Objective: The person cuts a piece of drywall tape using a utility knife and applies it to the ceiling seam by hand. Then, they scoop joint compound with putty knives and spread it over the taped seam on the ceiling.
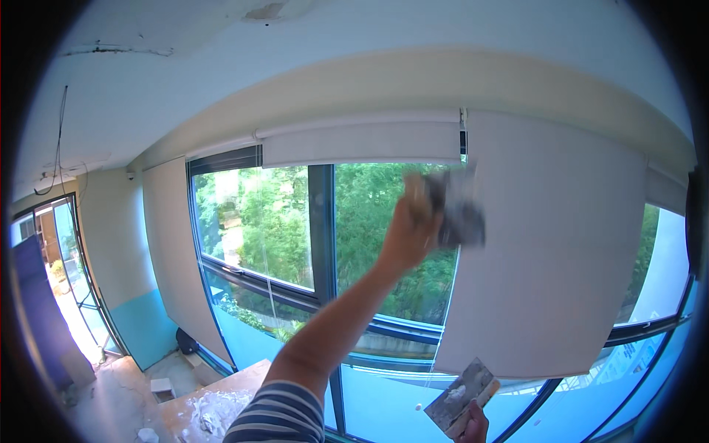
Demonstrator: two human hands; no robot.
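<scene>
the left hand [410, 230] is up high in front of the window [295, 229], fingers wrapped tight round the handle of a putty knife [459, 210]. the blade is smeared grey and blurred, sitting right at the edge of the lowered roller blind [546, 251], just under the half-raised blind [362, 144] beside it. whether the blade touches the fabric or hangs just in front of it, the blur will not say. the arm rises from a striped sleeve [277, 417] at the bottom edge.

down low, the right hand [473, 427] is mostly cut off by the lower edge; only the top of the fist shows, closed round a second scraper [464, 395], its wide blade tilted up to the left and caked with pale filler. how the fingers lie on its handle is out of sight.

containers are few: a small white box-like thing [161, 387] stands on the floor at lower left, too small to tell what it holds. beside it a wooden board [214, 402] carries a spread of white lumps, probably plaster, detail unclear. a dark rounded object [185, 341] sits against the wall under the left blind [173, 251], not readable. green trees fill the glass. the ceiling [221, 66] shows cracks and a loose wire [57, 144] at far left.
</scene>
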